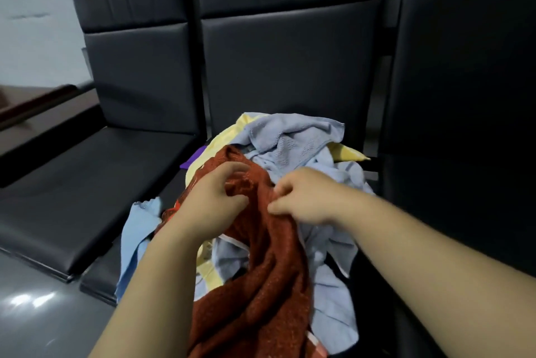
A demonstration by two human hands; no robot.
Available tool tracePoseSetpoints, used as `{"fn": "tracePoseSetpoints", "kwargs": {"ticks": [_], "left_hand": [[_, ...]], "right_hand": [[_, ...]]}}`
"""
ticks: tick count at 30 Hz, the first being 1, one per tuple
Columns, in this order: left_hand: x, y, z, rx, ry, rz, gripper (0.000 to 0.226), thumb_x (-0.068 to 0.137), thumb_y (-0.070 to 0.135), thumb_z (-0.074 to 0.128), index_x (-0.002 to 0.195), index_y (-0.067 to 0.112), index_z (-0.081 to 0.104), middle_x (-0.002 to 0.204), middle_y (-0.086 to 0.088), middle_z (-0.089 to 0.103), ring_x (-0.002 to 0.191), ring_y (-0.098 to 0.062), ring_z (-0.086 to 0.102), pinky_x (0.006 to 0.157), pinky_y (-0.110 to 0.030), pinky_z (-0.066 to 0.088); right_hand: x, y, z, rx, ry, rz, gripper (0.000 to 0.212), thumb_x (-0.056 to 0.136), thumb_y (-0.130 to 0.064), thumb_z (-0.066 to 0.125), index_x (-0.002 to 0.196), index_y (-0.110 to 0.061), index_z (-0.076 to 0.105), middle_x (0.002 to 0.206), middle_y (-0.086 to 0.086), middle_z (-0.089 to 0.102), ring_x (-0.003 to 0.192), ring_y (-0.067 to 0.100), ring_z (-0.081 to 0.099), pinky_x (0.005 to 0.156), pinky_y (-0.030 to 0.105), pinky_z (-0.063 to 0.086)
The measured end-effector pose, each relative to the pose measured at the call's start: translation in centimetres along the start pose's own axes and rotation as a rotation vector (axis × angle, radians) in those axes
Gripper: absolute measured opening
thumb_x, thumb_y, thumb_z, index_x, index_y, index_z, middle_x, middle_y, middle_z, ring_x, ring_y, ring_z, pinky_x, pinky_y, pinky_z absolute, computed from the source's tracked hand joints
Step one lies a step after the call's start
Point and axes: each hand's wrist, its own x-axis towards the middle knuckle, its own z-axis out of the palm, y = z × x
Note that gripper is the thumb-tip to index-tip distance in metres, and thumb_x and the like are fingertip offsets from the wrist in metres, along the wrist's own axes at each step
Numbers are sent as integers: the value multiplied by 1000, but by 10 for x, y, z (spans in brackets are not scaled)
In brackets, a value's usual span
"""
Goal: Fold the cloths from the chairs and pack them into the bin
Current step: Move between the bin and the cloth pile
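I'm seeing both hands working on the red cloth (261, 285), which is lying on top of the pile on the middle chair (290, 67) and hanging off the seat's front edge toward the camera. The left hand (213, 198) is gripping a bunch of it near its top end, fingers curling over the fabric, thumb pressing in from below. The right hand (301, 198) is pinching a fold of the same cloth just beside it, thumb and fingertips pressing on the fabric; the two hands are sitting near each other, not touching. Behind and under the red one, a grey-blue cloth (290, 140) is lying crumpled over the back of the pile and running down the seat's right side. A yellow cloth (229, 137) is poking out at the back left; a yellow tip is sticking out on the right, and I can't tell if it's the same piece. A purple cloth (193, 159) is showing only a small corner on the left, the rest being buried. A light blue cloth (139, 230) is hanging over the seat's left front corner. The left chair (87, 178) and right chair (464, 96) are standing either side, dark padded. Glossy grey floor (34, 314) is showing bottom left
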Motion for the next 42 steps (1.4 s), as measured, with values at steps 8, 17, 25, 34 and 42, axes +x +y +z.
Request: {"fn": "tracePoseSetpoints", "kwargs": {"ticks": [8,17,25,34,42], "left_hand": [[-12,25,7,-185,-244,88,63,67,37,90,124,36,64,116,16,71,109,-1,66,94,-26,51],[-16,51,17,-309,143,87,13,93,14,61,92,27,62,72,16,66,63,-1,56,64,-24,45],[-26,71,22,-641,54,169,36,91,6,68,116,30,58,94,-1,71,80,-20,64,73,-35,51],[-13,41,36,12,-86,170,47,77,35,82,119,35,62,109,20,66,99,2,62,86,-25,50],[-14,51,47,-178,40,127,19,91,10,63,99,27,64,91,10,69,88,-11,65,86,-39,53]], "right_hand": [[-19,-14,-61,1262,248,-99,13,107,-10,54,96,-12,61,67,3,60,54,12,55,49,24,46],[-47,19,-68,739,-40,-80,49,74,-10,83,115,-32,67,105,7,75,95,21,76,84,38,61],[-55,19,-72,415,44,-84,32,61,-41,85,85,-22,78,90,7,80,89,27,77,90,47,61],[-47,27,-73,916,280,17,3,89,-9,72,92,-11,72,83,12,71,78,28,67,77,41,56],[-44,24,-79,1112,433,-47,10,92,-12,71,101,-11,70,85,11,74,79,27,72,73,41,61]]}}
